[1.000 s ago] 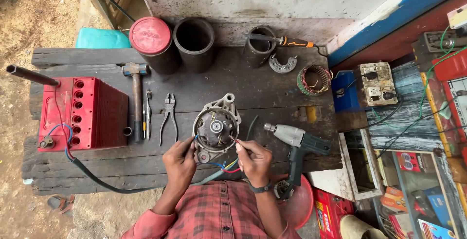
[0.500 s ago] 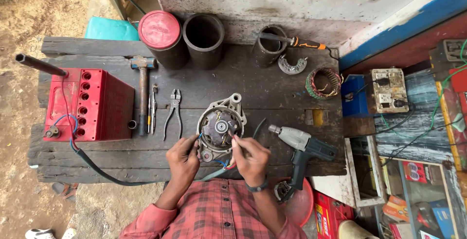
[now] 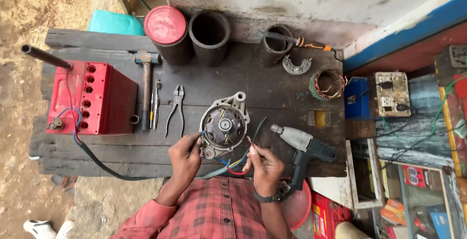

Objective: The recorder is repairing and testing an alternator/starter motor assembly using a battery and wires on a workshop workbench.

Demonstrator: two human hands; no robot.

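Now the alternator (image 3: 224, 125) lies flat on the dark tabletop (image 3: 272, 88), and I use it as the landmark. At its lower left edge the left hand (image 3: 185, 154) pinches a wire end between closed fingers. At its lower right the right hand (image 3: 263, 165) grips the coloured wires (image 3: 232, 167). Left of the alternator lie pliers (image 3: 176, 108), farther left a hammer (image 3: 146, 89) and a red battery (image 3: 90, 98). Right of it rests a drill (image 3: 305, 146).

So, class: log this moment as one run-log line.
left hand: pinching wire at alternator | right hand: holding red wire | power drill: beside, untouched
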